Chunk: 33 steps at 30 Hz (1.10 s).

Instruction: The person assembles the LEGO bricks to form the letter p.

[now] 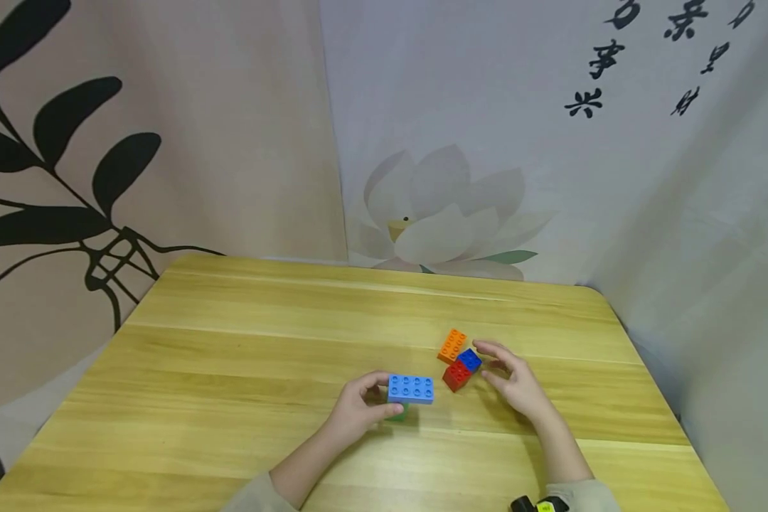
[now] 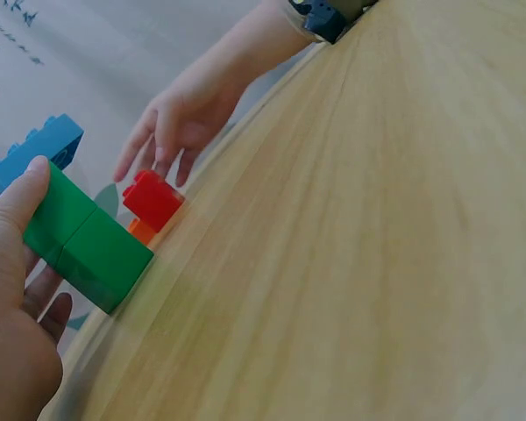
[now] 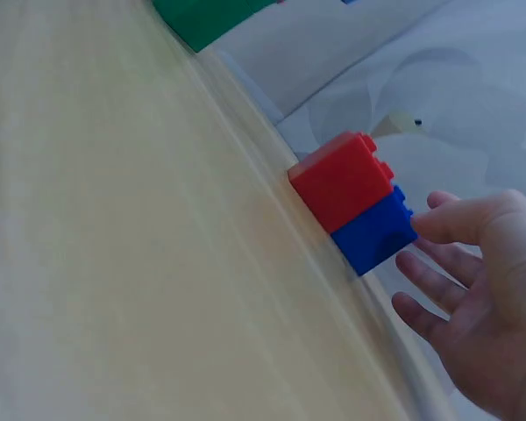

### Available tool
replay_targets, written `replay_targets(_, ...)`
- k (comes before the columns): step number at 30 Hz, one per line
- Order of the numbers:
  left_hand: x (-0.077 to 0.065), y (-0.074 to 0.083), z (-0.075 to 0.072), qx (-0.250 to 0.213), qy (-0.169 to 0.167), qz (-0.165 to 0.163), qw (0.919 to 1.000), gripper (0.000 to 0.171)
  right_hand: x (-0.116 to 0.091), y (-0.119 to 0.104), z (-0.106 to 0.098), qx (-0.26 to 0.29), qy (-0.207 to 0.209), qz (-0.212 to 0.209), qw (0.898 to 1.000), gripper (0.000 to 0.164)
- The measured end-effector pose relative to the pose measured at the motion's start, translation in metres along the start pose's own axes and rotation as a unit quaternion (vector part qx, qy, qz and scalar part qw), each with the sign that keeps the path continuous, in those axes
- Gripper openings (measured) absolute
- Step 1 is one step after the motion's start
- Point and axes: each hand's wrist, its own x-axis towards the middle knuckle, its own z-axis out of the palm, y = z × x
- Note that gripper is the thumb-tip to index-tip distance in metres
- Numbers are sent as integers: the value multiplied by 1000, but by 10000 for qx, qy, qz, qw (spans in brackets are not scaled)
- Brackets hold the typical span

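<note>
My left hand [image 1: 358, 410] grips a stack of toy building bricks between thumb and fingers. On top lies a light blue brick [image 1: 410, 390]; beneath it are two green bricks [image 2: 88, 237], one above the other, mostly hidden in the head view. To the right, a red brick [image 1: 456, 375] and a dark blue brick [image 1: 469, 360] sit side by side on the table. An orange brick [image 1: 451, 345] lies just behind them. My right hand [image 1: 515, 384] is beside the dark blue brick, fingers loosely bent and holding nothing; whether the thumb touches that brick, I cannot tell.
All of this is on a wooden table [image 1: 262, 341]. Behind it hangs a pale curtain [image 1: 262, 142] printed with leaves, a flower and characters. A black device [image 1: 540, 505] is on the right wrist, by the front edge of the head view.
</note>
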Motion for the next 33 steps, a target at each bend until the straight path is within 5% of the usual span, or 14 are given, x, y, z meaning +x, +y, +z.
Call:
replay_targets(18,1,0,2,85,8,-4,10000,40,5,20,0,229,-514,638,9964,52)
replay_targets(33,0,0,0,75,26,-32,10000,39,4,20,3,116,-283,801,9963,49)
